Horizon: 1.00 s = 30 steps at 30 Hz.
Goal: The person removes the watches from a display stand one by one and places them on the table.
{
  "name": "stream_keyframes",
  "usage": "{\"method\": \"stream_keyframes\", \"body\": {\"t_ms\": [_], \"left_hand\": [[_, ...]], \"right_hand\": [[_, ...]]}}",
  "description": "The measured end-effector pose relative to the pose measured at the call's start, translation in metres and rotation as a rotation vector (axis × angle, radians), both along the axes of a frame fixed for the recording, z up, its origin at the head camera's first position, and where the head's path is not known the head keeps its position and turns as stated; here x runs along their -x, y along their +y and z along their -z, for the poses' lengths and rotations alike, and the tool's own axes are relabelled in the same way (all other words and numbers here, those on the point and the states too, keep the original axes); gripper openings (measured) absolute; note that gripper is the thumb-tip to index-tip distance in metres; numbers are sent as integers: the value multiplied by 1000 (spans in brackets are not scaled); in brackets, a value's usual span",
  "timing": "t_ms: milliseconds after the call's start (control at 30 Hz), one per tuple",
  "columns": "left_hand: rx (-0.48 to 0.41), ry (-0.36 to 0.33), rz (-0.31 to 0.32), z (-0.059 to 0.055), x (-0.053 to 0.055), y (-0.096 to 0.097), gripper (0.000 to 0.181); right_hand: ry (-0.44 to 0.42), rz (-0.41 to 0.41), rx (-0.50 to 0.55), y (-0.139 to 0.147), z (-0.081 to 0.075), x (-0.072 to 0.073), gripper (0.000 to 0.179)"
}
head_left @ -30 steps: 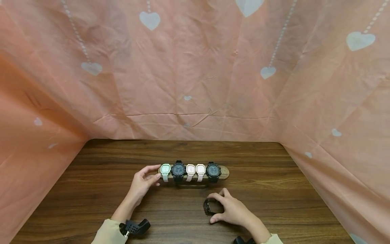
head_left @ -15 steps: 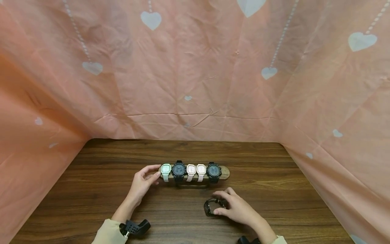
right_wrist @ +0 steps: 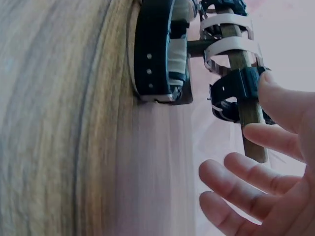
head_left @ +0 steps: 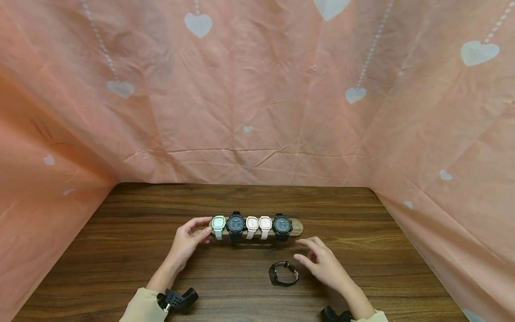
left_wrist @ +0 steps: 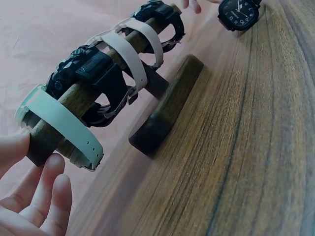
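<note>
A wooden watch stand (head_left: 297, 228) carries a row of watches: a mint-green one (head_left: 218, 222), a black one (head_left: 235, 224), two pale pink ones (head_left: 252, 223) and another black one (head_left: 282, 225). With thumb and fingers, my left hand (head_left: 187, 241) pinches the left end of the stand's bar. A loose black watch (head_left: 283, 273) with its strap buckled in a loop lies on the table in front of the stand. Right of that watch and apart from it, my right hand (head_left: 323, 264) holds nothing, its fingers spread and slightly bent.
The dark wooden table (head_left: 141, 223) is bordered by pink cloth walls (head_left: 257, 89) with white hearts at the back and both sides. The stand rests on a wooden foot (left_wrist: 167, 108), seen in the left wrist view. Black cameras (head_left: 177, 299) sit on the wrists.
My right hand has let go of the loose black watch and drawn away to the right and up toward the stand. The left hand and stand have stayed put.
</note>
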<state>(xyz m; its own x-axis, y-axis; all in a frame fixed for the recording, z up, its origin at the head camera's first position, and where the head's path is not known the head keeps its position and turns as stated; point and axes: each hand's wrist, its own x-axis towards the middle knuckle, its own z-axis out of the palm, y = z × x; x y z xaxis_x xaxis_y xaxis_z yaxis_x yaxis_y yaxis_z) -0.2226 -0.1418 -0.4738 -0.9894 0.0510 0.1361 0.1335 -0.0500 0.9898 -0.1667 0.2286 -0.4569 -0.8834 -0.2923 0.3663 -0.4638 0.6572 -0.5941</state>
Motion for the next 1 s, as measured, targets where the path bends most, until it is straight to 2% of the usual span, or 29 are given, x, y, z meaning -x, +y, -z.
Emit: {"method": "stream_keyframes", "body": {"t_ms": [133, 467, 733, 1000], "left_hand": [[-11, -4, -2, 1, 1, 0, 37], [-19, -7, -2, 1, 0, 1, 37], [-39, -12, -11, 0, -1, 2, 36], [-77, -6, 1, 0, -3, 4, 37]], "right_hand": [[69, 52, 30, 1, 1, 2, 32], [154, 165, 116, 1, 1, 10, 36], [184, 122, 95, -6, -4, 15, 56], [208, 77, 60, -15, -8, 23, 60]]}}
